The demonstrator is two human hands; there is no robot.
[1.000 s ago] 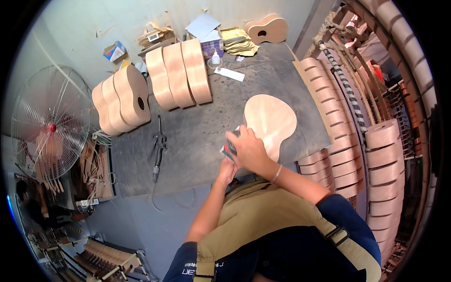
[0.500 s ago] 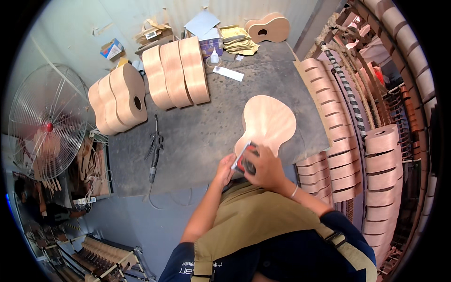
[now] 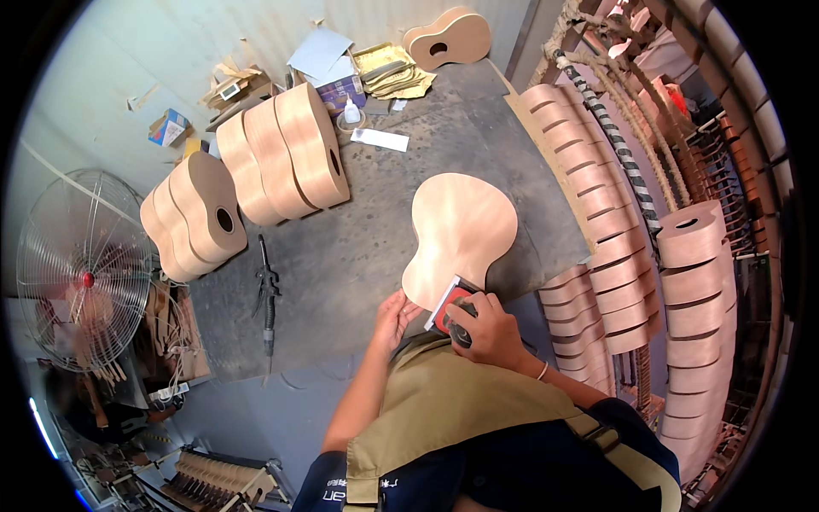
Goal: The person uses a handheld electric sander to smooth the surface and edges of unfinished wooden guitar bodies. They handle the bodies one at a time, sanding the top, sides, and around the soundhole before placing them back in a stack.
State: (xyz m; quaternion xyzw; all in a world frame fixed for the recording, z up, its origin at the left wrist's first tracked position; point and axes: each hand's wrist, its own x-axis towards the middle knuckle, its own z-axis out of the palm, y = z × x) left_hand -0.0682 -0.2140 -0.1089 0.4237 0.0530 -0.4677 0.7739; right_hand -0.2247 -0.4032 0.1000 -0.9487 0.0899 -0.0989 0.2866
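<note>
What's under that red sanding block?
The red sanding block sits on the near end of the flat guitar body, gripped by the right hand. The wood directly under it is covered, so its surface can't be seen.

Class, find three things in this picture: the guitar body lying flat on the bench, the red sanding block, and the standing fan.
guitar body (image 3: 461,226), head view, middle of its flat back
sanding block (image 3: 450,305), head view, red top face
fan (image 3: 85,273), head view, wire guard near hub

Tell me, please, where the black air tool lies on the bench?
The air tool lies left of centre in the head view, on the grey bench, below the standing guitar bodies and left of the left hand.
</note>
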